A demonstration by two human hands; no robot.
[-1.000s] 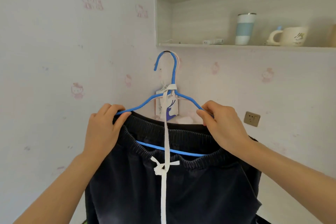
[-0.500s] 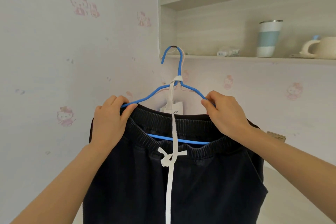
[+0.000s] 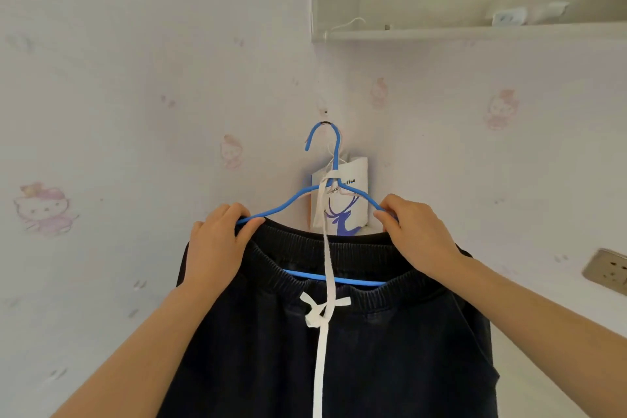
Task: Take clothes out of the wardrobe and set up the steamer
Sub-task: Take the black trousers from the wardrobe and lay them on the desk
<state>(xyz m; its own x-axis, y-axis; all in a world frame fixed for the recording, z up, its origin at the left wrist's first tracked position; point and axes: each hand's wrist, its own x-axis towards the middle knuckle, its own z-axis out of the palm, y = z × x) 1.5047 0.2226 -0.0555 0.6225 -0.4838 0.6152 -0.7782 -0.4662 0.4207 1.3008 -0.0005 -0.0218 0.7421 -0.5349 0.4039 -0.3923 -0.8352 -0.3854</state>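
- Two hands up, same grip as a second ago: left hand (image 3: 217, 248) pinches the left shoulder of the hanger (image 3: 337, 149) and right hand (image 3: 417, 237) pinches the right shoulder, fingers curled over the wire and the waistband under it
- the dark trousers (image 3: 390, 349) are draped over the hanger's bottom bar, with the white drawstring (image 3: 319, 366) looped up round the neck and trailing down the front
- what changed: half a second ago the hook was up level with the shelf edge, now it sits well below it, just under a small peg (image 3: 325, 111) in the corner and in front of a paper bag (image 3: 353, 207)
- can't tell if the hook is caught on anything, there's only a dark smudge at its top
- my read: the clothes are out and getting parked on the wall, so the steamer setup comes next, and no steamer is in view
- room: wall (image 3: 135, 95) with pale cartoon cat prints, a shelf (image 3: 475, 33) top right with a few small white bits on it, and a socket (image 3: 607, 270) low on the right, handy for plugging in later
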